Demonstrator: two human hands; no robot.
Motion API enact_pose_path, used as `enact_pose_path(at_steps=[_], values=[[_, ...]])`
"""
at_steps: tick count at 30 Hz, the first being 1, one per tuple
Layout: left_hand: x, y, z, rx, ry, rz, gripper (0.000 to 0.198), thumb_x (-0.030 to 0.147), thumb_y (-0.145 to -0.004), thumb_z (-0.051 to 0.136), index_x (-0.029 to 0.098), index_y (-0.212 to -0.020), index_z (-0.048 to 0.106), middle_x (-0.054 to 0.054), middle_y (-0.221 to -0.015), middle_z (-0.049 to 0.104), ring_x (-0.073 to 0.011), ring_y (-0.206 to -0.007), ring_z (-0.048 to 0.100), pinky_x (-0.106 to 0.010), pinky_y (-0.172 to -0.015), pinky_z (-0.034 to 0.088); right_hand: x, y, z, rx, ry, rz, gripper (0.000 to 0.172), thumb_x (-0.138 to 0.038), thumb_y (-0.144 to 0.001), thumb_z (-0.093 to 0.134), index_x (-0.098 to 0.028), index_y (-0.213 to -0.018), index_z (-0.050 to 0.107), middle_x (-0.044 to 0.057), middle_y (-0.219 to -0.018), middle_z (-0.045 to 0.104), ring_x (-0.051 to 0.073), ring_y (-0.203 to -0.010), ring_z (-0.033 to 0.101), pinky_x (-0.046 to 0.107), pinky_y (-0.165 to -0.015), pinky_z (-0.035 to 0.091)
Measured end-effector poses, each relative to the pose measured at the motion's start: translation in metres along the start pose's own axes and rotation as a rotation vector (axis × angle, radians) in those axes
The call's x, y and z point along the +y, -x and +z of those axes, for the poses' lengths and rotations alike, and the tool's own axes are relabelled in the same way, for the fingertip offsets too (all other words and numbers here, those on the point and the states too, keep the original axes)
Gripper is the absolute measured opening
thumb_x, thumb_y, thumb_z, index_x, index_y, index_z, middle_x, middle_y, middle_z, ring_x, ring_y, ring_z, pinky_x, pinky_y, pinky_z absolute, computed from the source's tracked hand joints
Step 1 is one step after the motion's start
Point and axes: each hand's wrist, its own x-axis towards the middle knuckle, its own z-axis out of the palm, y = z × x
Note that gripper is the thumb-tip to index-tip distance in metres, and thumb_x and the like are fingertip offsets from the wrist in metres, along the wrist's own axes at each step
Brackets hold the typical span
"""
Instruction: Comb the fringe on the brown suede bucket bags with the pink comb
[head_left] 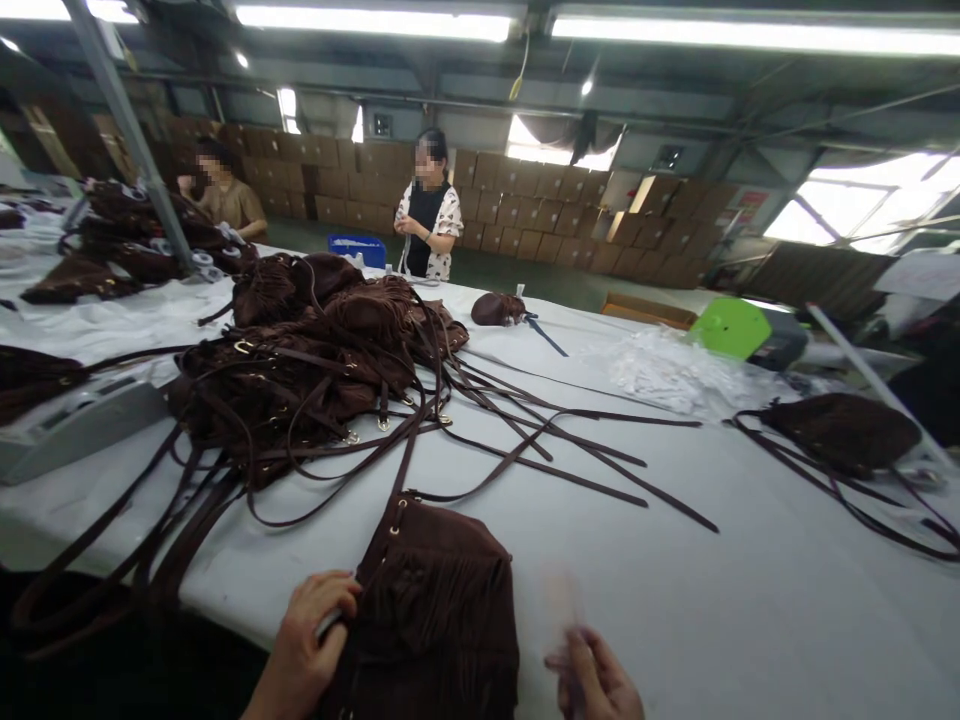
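A dark brown fringed bag [442,600] lies on the white table in front of me, its strap running up toward a heap of similar bags. At the bag's left edge is my left hand [311,630], its fingers closed around a small grey object [328,624] that I cannot identify. To the right of the bag, my right hand [596,675] pinches a thin, pale, see-through strip [564,605], blurred by motion. The right hand does not touch the bag.
Brown bags [300,370] with long straps are heaped at left centre. Another bag [844,432] lies at the right, near clear plastic packets [667,370]. Behind the table are two people, a blue basket [356,246] and stacked cartons [525,210].
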Motion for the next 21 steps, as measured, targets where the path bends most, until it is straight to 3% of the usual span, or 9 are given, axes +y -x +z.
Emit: enact_pose_path(at_steps=[2, 4, 6, 8, 10, 12, 14, 18, 21], values=[[0.008, -0.005, -0.007, 0.182, -0.012, -0.101, 0.015, 0.021, -0.079, 0.045, 0.023, -0.082, 0.060, -0.006, -0.104, 0.067, -0.0260, -0.105, 0.059, -0.040, -0.089, 0.051, -0.007, -0.004, -0.012, 0.109, -0.017, -0.001, 0.068, -0.071, -0.059, 0.075, -0.016, -0.095, 0.059, 0.005, -0.064, 0.069, 0.012, -0.039, 0.046, 0.023, -0.037, 0.038], [0.034, -0.016, -0.002, 0.225, 0.021, -0.148, 0.019, 0.032, -0.083, 0.048, 0.023, -0.095, 0.060, -0.006, -0.103, 0.066, -0.0252, -0.098, 0.061, -0.036, -0.079, 0.053, -0.013, -0.008, -0.016, 0.131, -0.037, 0.020, 0.068, -0.070, -0.058, 0.075, -0.016, -0.095, 0.060, 0.007, -0.074, 0.072, 0.010, -0.039, 0.045, 0.023, -0.036, 0.036], [0.071, -0.028, 0.019, 0.100, 0.063, -0.100, 0.029, 0.038, -0.086, 0.049, 0.022, -0.109, 0.057, -0.006, -0.105, 0.064, -0.0236, -0.097, 0.060, -0.036, -0.085, 0.052, -0.019, -0.013, -0.011, 0.072, -0.042, 0.009, 0.064, -0.070, -0.061, 0.073, -0.016, -0.093, 0.060, 0.006, -0.081, 0.071, 0.008, -0.039, 0.045, 0.022, -0.035, 0.035], [0.108, -0.034, 0.050, -0.056, 0.030, -0.016, 0.038, 0.039, -0.087, 0.050, 0.020, -0.121, 0.053, -0.008, -0.110, 0.063, -0.0245, -0.104, 0.057, -0.040, -0.094, 0.047, -0.026, -0.022, 0.002, -0.023, -0.018, -0.036, 0.057, -0.067, -0.069, 0.068, -0.017, -0.094, 0.059, -0.001, -0.072, 0.066, 0.008, -0.040, 0.047, 0.019, -0.036, 0.036], [0.131, -0.032, 0.083, -0.164, -0.095, 0.048, 0.048, 0.039, -0.086, 0.053, 0.018, -0.129, 0.049, -0.011, -0.115, 0.060, -0.0282, -0.108, 0.054, -0.044, -0.095, 0.044, -0.030, -0.034, 0.019, -0.116, 0.016, -0.073, 0.051, -0.064, -0.074, 0.065, -0.017, -0.093, 0.059, -0.006, -0.060, 0.057, 0.009, -0.041, 0.050, 0.018, -0.037, 0.037], [0.134, -0.023, 0.110, -0.190, -0.242, 0.085, 0.051, 0.038, -0.086, 0.053, 0.015, -0.131, 0.047, -0.013, -0.117, 0.058, -0.0310, -0.107, 0.053, -0.047, -0.094, 0.043, -0.029, -0.045, 0.035, -0.199, 0.042, -0.081, 0.051, -0.065, -0.072, 0.065, -0.017, -0.087, 0.058, -0.007, -0.055, 0.053, 0.010, -0.039, 0.050, 0.018, -0.034, 0.035], [0.121, -0.012, 0.124, -0.156, -0.359, 0.108, 0.047, 0.034, -0.089, 0.050, 0.014, -0.131, 0.048, -0.014, -0.115, 0.058, -0.0308, -0.105, 0.053, -0.046, -0.092, 0.043, -0.023, -0.051, 0.045, -0.280, 0.077, -0.082, 0.051, -0.067, -0.072, 0.063, -0.017, -0.081, 0.056, -0.007, -0.054, 0.053, 0.010, -0.034, 0.047, 0.019, -0.030, 0.033], [0.091, 0.008, 0.121, -0.136, -0.516, 0.132, 0.038, 0.029, -0.091, 0.046, 0.014, -0.126, 0.053, -0.014, -0.110, 0.059, -0.0286, -0.099, 0.055, -0.044, -0.089, 0.045, -0.009, -0.038, 0.045, -0.362, 0.137, -0.088, 0.046, -0.064, -0.080, 0.056, -0.019, -0.076, 0.051, -0.009, -0.053, 0.047, 0.009, -0.034, 0.044, 0.018, -0.030, 0.031], [0.095, 0.009, 0.112, -0.232, -0.585, 0.077, 0.037, 0.022, -0.091, 0.045, 0.015, -0.126, 0.054, -0.013, -0.106, 0.060, -0.0275, -0.097, 0.057, -0.041, -0.086, 0.047, -0.011, -0.015, 0.031, -0.435, 0.187, -0.090, 0.041, -0.060, -0.085, 0.054, -0.019, -0.079, 0.053, -0.009, -0.054, 0.047, 0.008, -0.035, 0.043, 0.017, -0.032, 0.030]])
